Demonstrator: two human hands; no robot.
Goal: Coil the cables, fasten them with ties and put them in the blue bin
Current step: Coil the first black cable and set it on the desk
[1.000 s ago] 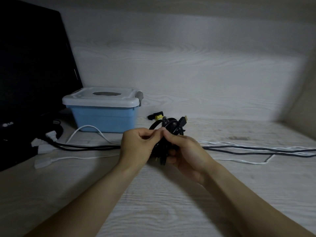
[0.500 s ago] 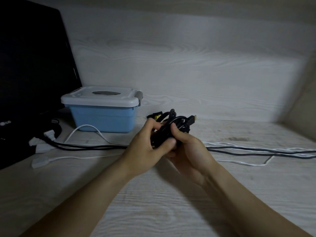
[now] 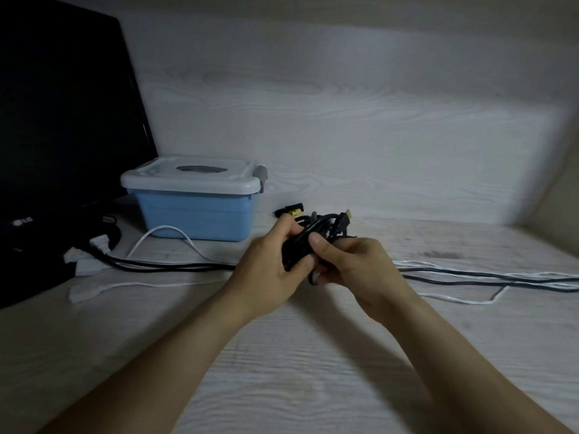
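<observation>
While both sets of fingers are curling tight around the black cable bundle, the person is basically squeezing the loops together in mid-air, just above the table. Left hand is wrapping the bundle from the left with its thumb pressing across the near side, and right hand is gripping from the right with its thumb lying on top of the strands. A gold-tipped plug is poking out at the far side of the coil. Can't tell whether a tie is already around it, too dark and too much hidden by fingers.

Looks like the coiling is pretty much done and the fastening step is the one in hand. Next move probably calls for one hand clamping the coil on its own so the other can work a tie around the middle without the loops springing apart.

Further out, the blue bin is sitting at the far left with its white lid on, so that needs opening before anything goes in. More loose cables, black and white, are lying across the table on both sides, and a small black-and-yellow connector is resting just beyond the hands. A dark monitor is standing at the left edge.
</observation>
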